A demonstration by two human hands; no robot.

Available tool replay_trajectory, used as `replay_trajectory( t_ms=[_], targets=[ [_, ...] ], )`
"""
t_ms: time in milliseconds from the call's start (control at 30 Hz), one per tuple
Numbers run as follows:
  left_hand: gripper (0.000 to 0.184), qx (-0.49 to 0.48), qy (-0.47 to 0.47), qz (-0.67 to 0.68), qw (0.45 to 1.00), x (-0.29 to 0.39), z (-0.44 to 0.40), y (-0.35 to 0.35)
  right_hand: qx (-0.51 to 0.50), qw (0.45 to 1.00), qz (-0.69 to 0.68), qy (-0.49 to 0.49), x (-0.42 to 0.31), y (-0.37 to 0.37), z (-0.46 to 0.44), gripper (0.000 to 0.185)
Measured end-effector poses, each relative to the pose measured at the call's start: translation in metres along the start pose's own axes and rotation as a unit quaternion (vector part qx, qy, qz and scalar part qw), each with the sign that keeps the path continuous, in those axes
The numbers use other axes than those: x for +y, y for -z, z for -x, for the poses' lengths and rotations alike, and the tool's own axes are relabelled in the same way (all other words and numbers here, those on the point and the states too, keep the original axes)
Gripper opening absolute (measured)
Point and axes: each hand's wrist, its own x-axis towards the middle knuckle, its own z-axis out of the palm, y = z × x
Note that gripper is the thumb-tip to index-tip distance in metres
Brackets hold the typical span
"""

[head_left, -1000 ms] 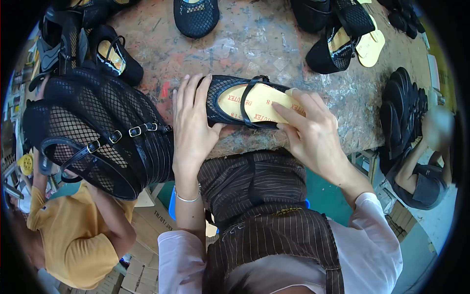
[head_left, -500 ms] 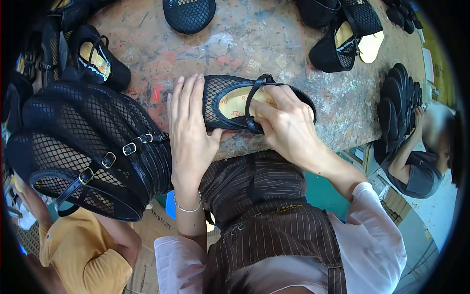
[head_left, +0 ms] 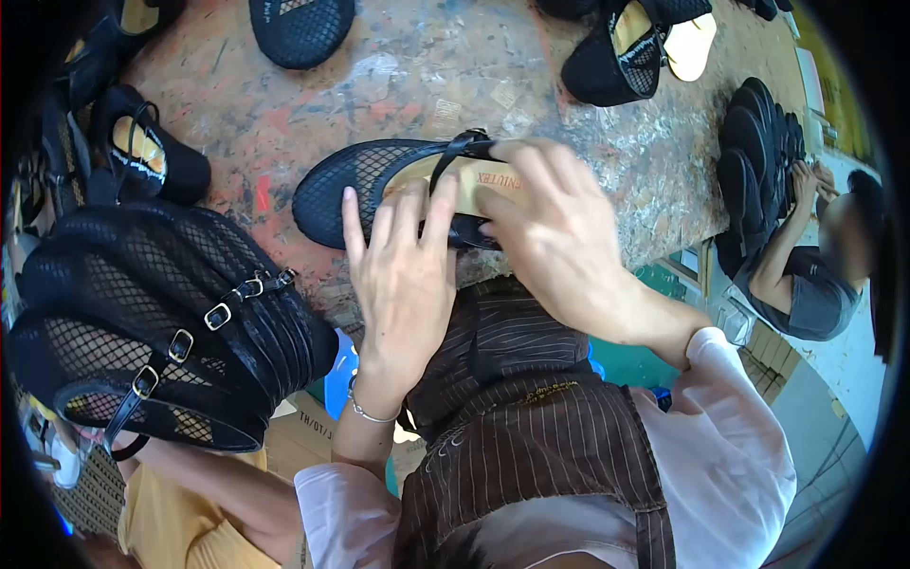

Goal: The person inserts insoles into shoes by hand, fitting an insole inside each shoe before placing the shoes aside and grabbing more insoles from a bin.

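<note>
Head view: my spread left hand (head_left: 403, 299) probably steadies the shoe (head_left: 327, 194) from 7 o'clock. Right hand (head_left: 559, 242) half-curls at 3, grip unclear.

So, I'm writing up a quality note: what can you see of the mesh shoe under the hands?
The shoe looks black, with a rounded toe covered in net-like mesh. A thin, dark strap crosses its opening, above a pale yellow insole with red lettering. It sits opening-up on the stained table, toe to the left. The left hand spreads over its near side; the right hand hides most of the heel.
</note>
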Motion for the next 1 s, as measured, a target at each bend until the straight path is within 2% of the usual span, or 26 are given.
replay_trajectory(
  t_ms=[33,100,133,200,300,467,533,633,1000],
  targets=[
    [0.068,0.000,-0.006,-0.013,1.000,0.000,0.000,-0.001,-0.002,1.000,0.002,-0.002,0.003,0.014,0.004,0.017],
    [0.067,-0.019,-0.017,-0.053,0.998,0.002,0.001,-0.004,-0.023,0.993,0.079,-0.088,0.010,0.035,0.013,0.043],
    [0.067,-0.022,-0.019,-0.052,0.998,0.004,0.001,-0.005,-0.024,0.992,0.078,-0.092,0.013,0.034,0.014,0.043],
    [0.062,-0.015,-0.020,-0.094,0.995,0.011,-0.002,-0.010,-0.057,0.976,0.006,-0.212,0.026,0.030,0.010,0.054],
    [0.060,-0.014,-0.015,-0.104,0.994,0.013,-0.002,-0.013,-0.104,0.966,-0.054,-0.230,0.038,0.024,0.009,0.061],
    [0.061,-0.028,-0.003,-0.115,0.993,0.016,-0.002,-0.016,-0.135,0.974,-0.025,-0.181,0.037,0.019,0.000,0.063],
    [0.065,-0.045,0.003,-0.112,0.993,0.017,-0.002,-0.014,-0.112,0.988,-0.006,-0.109,0.039,0.014,-0.002,0.055],
    [0.069,-0.060,0.007,-0.094,0.994,0.017,-0.002,-0.011,-0.083,0.994,0.013,-0.067,0.041,0.006,-0.004,0.055],
    [0.068,-0.039,-0.005,-0.076,0.996,0.017,-0.001,-0.011,-0.089,0.996,0.008,-0.008,0.048,0.007,-0.007,0.047]
  ],
)
